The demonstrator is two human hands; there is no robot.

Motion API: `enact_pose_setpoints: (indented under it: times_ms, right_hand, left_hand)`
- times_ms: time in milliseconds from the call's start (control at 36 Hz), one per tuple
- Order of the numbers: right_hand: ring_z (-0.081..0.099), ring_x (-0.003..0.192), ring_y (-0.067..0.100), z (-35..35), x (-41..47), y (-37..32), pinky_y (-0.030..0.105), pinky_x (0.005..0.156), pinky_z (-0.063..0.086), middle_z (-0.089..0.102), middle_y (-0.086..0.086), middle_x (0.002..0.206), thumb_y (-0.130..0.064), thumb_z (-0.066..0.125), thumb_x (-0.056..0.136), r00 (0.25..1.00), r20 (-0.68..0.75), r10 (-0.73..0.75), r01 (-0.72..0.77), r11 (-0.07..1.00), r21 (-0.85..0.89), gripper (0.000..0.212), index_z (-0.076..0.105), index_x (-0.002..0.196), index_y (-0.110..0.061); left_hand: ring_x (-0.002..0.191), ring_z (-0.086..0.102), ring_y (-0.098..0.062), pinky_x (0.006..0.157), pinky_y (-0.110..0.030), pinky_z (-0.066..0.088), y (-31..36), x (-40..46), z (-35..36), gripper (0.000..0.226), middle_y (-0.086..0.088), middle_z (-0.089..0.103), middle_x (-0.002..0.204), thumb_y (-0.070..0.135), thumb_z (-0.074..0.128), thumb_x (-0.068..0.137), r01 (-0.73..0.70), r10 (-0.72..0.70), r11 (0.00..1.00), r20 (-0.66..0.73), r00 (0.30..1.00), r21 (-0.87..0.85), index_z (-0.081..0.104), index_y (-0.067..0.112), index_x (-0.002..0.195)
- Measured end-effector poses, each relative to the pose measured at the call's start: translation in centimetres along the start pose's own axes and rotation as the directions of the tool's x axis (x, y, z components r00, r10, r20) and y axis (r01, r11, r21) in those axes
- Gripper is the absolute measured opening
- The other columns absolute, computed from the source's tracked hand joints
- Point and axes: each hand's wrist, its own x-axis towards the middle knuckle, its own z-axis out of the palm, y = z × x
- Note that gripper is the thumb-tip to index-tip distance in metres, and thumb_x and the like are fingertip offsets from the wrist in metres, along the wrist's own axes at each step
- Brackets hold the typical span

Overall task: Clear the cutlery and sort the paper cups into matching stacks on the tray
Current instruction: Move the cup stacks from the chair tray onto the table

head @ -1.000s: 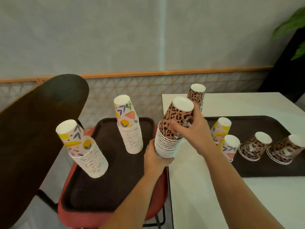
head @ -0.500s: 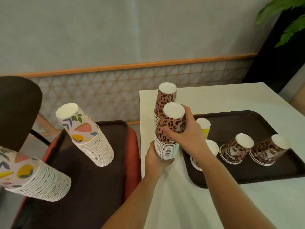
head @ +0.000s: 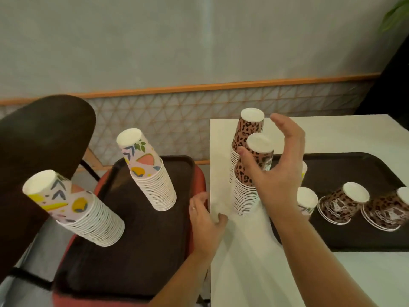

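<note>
Two leopard-print cup stacks stand upside down on the white table [head: 254, 251]: a near stack [head: 247, 191] and a far stack [head: 247, 129] just behind it. My right hand [head: 276, 173] hovers beside the near stack with fingers spread, holding nothing. My left hand [head: 205, 216] rests at the table's left edge, fingers loosely curled, empty. Two floral stacks [head: 152, 173] [head: 77, 209] lean on the left tray [head: 132, 240]. On the right tray [head: 354, 229] lie two short leopard stacks [head: 340, 202] [head: 385, 211] and floral cups [head: 306, 200].
The left tray sits on a red chair seat [head: 200, 176] beside the table. A dark round chair back [head: 33, 151] rises at the far left. A lattice wall panel [head: 177, 111] runs behind. A plant leaf [head: 396, 12] shows at the top right.
Both hands have let go of the near leopard stack, which now stands on the table. The right hand opened and drew back; the left dropped to the table edge.
</note>
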Motion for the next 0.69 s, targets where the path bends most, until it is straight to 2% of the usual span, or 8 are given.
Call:
enact_pose_setpoints:
  times_ms: [111,167,250,389,444,528,639,694]
  right_hand:
    - [0.047,0.114,0.016,3.0,-0.8,-2.5,0.024,0.096,0.041,0.049,0.004,0.119,-0.019,0.071,0.079,0.995,0.026,-0.091,0.089,0.993,0.079,0.047,0.050,0.119,-0.006]
    - [0.050,0.112,0.014,4.9,-1.6,-3.4,0.029,0.093,0.045,0.050,0.000,0.118,-0.016,0.071,0.079,0.992,0.108,-0.063,0.047,0.989,0.138,0.044,0.051,0.118,-0.012]
    - [0.050,0.110,0.005,8.0,-3.0,-4.4,0.024,0.091,0.046,0.050,-0.005,0.118,-0.019,0.072,0.079,0.969,0.246,0.007,-0.055,0.981,0.185,0.048,0.049,0.120,-0.019]
    - [0.043,0.117,-0.001,13.7,-4.7,-5.0,0.015,0.091,0.039,0.041,-0.010,0.130,-0.031,0.075,0.075,0.875,0.463,0.142,-0.214,0.971,0.108,0.070,0.038,0.134,-0.024]
    - [0.038,0.121,0.001,15.1,-4.9,-4.9,0.013,0.091,0.034,0.037,-0.008,0.137,-0.033,0.076,0.074,0.846,0.501,0.185,-0.256,0.963,0.078,0.079,0.032,0.138,-0.025]
    - [0.035,0.124,0.002,17.5,-5.1,-4.6,-0.002,0.084,0.030,0.033,-0.007,0.143,-0.030,0.079,0.070,0.823,0.515,0.240,-0.320,0.945,0.072,0.091,0.024,0.142,-0.024]
    - [0.047,0.119,0.005,20.4,-5.8,-3.8,0.016,0.091,0.046,0.044,-0.006,0.136,-0.031,0.082,0.065,0.807,0.527,0.266,-0.359,0.930,0.081,0.092,0.029,0.139,-0.026]
    - [0.050,0.114,0.005,21.1,-6.1,-3.3,0.018,0.088,0.047,0.050,-0.006,0.129,-0.031,0.082,0.065,0.811,0.507,0.291,-0.360,0.932,0.040,0.084,0.035,0.134,-0.024]
  left_hand:
    - [0.101,0.036,-0.015,0.089,-0.028,0.034,-1.1,0.4,-3.6,0.051,-0.008,0.044,0.109,0.002,0.073,0.068,0.071,-0.066,0.997,-0.245,0.967,0.009,0.045,0.003,0.111]
    - [0.101,0.037,-0.021,0.093,-0.033,0.032,-2.0,1.0,-5.6,0.054,-0.007,0.040,0.108,0.002,0.075,0.066,0.117,-0.113,0.993,-0.312,0.943,-0.004,0.044,0.000,0.110]
    - [0.108,0.044,-0.035,0.101,-0.044,0.032,-3.6,2.3,-8.2,0.065,-0.013,0.041,0.113,0.003,0.078,0.062,0.162,-0.151,0.987,-0.330,0.932,0.008,0.041,-0.001,0.115]
    - [0.128,0.033,-0.035,0.108,-0.042,0.029,-5.1,4.5,-11.3,0.091,-0.017,0.030,0.137,0.008,0.081,0.063,0.206,-0.209,0.978,-0.206,0.956,-0.038,0.027,0.001,0.136]
    - [0.135,0.026,-0.030,0.108,-0.034,0.026,-5.2,5.2,-11.9,0.099,-0.016,0.024,0.144,0.011,0.083,0.064,0.201,-0.207,0.978,-0.116,0.971,-0.062,0.021,0.004,0.141]
    - [0.137,0.026,-0.024,0.105,-0.026,0.027,-5.8,6.5,-12.9,0.105,-0.013,0.021,0.149,0.014,0.084,0.064,0.213,-0.211,0.973,0.029,0.977,-0.093,0.016,0.009,0.144]
    - [0.131,0.038,-0.020,0.097,-0.026,0.037,-7.0,8.4,-13.4,0.102,-0.004,0.036,0.141,0.014,0.085,0.062,0.233,-0.211,0.965,0.173,0.962,-0.122,0.023,0.016,0.143]
    - [0.122,0.048,-0.015,0.090,-0.025,0.043,-7.5,9.0,-13.3,0.099,0.005,0.046,0.130,0.015,0.088,0.058,0.262,-0.228,0.952,0.205,0.952,-0.157,0.030,0.019,0.138]
